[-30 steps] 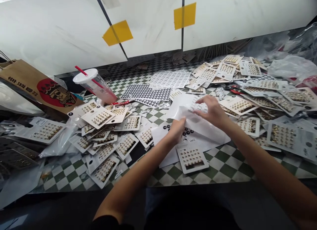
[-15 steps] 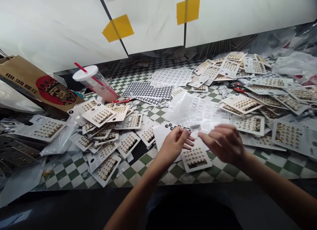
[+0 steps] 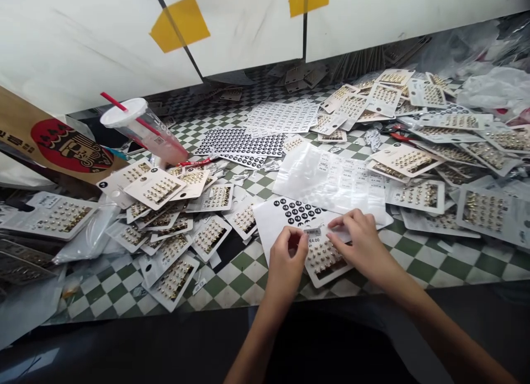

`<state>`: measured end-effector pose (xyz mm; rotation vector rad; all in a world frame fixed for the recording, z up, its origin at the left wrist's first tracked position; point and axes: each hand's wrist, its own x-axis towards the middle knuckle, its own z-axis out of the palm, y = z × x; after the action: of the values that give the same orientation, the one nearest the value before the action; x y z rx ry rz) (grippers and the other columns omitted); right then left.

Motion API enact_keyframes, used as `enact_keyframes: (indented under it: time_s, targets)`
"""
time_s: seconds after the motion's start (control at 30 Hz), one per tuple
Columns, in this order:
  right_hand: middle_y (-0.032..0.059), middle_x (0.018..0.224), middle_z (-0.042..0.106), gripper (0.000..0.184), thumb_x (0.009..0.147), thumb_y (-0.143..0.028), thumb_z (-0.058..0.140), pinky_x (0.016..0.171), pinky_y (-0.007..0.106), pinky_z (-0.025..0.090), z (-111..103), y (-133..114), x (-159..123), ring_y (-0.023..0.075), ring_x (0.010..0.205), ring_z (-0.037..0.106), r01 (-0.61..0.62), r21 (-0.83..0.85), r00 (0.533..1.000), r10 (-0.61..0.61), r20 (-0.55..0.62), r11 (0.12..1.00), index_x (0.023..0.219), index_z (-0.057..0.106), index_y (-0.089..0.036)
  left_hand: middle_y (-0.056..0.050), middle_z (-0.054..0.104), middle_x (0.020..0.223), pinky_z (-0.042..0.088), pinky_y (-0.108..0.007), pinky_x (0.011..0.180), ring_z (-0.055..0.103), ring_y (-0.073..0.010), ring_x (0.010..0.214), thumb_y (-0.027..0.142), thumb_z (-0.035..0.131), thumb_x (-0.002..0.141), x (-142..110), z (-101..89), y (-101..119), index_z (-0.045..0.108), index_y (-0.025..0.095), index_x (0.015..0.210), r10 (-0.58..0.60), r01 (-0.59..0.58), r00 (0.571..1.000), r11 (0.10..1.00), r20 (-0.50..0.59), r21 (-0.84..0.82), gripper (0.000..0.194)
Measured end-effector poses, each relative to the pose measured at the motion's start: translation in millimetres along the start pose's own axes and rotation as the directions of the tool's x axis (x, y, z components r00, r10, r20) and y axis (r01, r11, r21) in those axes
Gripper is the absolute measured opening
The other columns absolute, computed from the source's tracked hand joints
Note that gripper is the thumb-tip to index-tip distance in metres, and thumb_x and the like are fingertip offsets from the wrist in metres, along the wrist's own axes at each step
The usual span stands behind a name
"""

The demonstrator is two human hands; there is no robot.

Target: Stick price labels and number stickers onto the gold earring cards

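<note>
Right hand (image 3: 358,241) moved inward, apparently touching the studded card (image 3: 322,258)

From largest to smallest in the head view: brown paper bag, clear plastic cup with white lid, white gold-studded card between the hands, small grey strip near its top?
1. Brown paper bag, cropped at left
2. Clear plastic cup
3. White card, partly hidden
4. Small grey strip
</note>
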<state>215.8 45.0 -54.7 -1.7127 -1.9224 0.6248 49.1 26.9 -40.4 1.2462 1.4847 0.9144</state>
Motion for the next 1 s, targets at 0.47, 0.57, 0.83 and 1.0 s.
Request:
enact_keyframes:
  time_s: [0.47, 0.57, 0.83, 1.0]
  targets:
    - [0.0048, 0.086, 0.065, 0.049, 0.068, -0.042, 0.071, 0.085, 0.04, 0.049, -14.8, -27.3, -3.0, 0.0218, 0.085, 0.062, -0.507, 0.688, 0.853, 0.189, 0.486, 0.52, 0.11, 0.061, -0.02, 0.0, 0.054, 0.078, 0.038, -0.025, 0.07, 0.052, -0.0139, 0.076, 0.028, 0.047, 0.088, -2.1, 10.7, -2.3, 0.049, 0.018, 0.078, -0.005, 0.001, 0.998, 0.998, -0.057, -0.063, 0.014]
    - [0.0056, 0.095, 0.069, 0.034, 0.072, -0.035, 0.07, 0.09, 0.039, 0.046, -15.9, -30.3, -8.7, 0.0243, 0.097, 0.061, -0.519, 0.758, 0.848, 0.124, 0.516, 0.395, 0.103, 0.068, -0.021, 0.0, 0.055, 0.077, 0.039, -0.025, 0.069, 0.052, -0.0139, 0.076, 0.029, 0.049, 0.087, -4.5, 10.1, -0.1, 0.051, 0.018, 0.077, -0.027, 0.021, 0.998, 0.992, -0.05, -0.121, 0.015]
    - [0.0044, 0.112, 0.068, 0.031, 0.078, -0.021, 0.06, 0.09, 0.035, 0.048, -9.8, -24.7, -22.6, 0.024, 0.109, 0.059, -0.548, 0.836, 0.829, 0.16, 0.535, 0.042, 0.108, 0.068, -0.024, -0.001, 0.051, 0.083, 0.04, -0.029, 0.078, 0.051, -0.016, 0.084, 0.028, 0.055, 0.084, -10.2, 21.3, 4.0, 0.058, 0.018, 0.075, -0.041, 0.038, 0.993, 0.999, -0.108, -0.026, 0.014]
    - [0.004, 0.111, 0.069, 0.029, 0.076, -0.019, 0.061, 0.091, 0.035, 0.047, -7.0, -26.3, -24.0, 0.0239, 0.11, 0.059, -0.538, 0.842, 0.82, 0.216, 0.531, -0.027, 0.103, 0.069, -0.023, -0.001, 0.052, 0.083, 0.039, -0.033, 0.084, 0.051, -0.0179, 0.089, 0.027, 0.056, 0.083, -9.3, 25.7, 4.8, 0.057, 0.019, 0.074, -0.04, 0.046, 0.992, 0.998, -0.118, 0.048, 0.012]
